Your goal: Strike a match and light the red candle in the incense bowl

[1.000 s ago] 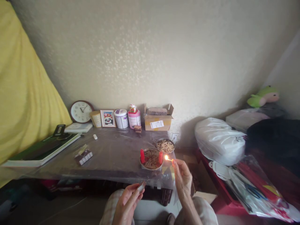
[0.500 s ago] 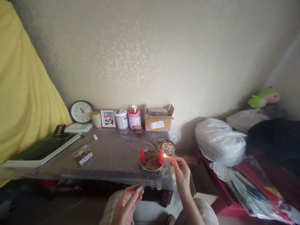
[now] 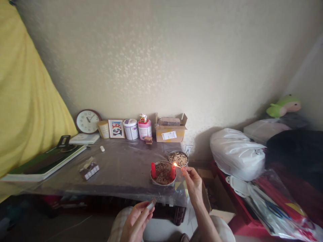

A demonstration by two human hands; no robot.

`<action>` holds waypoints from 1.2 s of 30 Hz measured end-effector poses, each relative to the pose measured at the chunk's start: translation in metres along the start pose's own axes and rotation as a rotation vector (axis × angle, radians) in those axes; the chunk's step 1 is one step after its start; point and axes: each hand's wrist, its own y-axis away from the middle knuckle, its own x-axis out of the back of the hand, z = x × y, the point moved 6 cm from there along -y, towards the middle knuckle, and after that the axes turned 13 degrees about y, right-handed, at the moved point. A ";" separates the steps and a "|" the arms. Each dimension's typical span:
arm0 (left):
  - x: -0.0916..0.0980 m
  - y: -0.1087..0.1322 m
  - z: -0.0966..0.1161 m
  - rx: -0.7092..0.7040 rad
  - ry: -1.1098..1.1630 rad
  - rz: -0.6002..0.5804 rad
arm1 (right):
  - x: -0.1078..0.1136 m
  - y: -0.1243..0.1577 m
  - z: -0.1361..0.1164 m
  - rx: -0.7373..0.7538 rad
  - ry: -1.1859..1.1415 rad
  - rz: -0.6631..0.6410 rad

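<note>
Pinched in the fingers of my right hand (image 3: 193, 183) is a burning match (image 3: 178, 166), its flame at the top of the right red candle (image 3: 173, 172). I cannot tell whether that wick has caught. The left red candle (image 3: 153, 170) stands unlit across the same round tin (image 3: 163, 184), which has a dark, grainy filling. My left hand (image 3: 137, 216) is closed around a small matchbox (image 3: 151, 204), low in front of the table edge. Just behind the tin sits a bowl of matchsticks (image 3: 178, 158).
On the plastic-covered table (image 3: 121, 164) lie a pack of matchboxes (image 3: 90, 170) and a green book (image 3: 45, 163). Along the wall stand a clock (image 3: 88, 121), a picture frame (image 3: 116, 129), canisters (image 3: 131, 129) and a cardboard box (image 3: 170, 133). White bags (image 3: 237, 153) lie at right.
My right hand has moved slightly left, bringing the match flame from beside the right candle to its top. My left hand stays nearly still with the matchbox.
</note>
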 end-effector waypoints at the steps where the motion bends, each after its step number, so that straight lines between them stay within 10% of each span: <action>1: 0.000 0.000 0.000 0.003 0.008 -0.001 | -0.001 -0.001 0.001 0.000 0.011 -0.003; 36: 0.007 -0.009 -0.005 0.056 0.048 -0.007 | -0.009 -0.003 0.010 -0.055 0.005 -0.034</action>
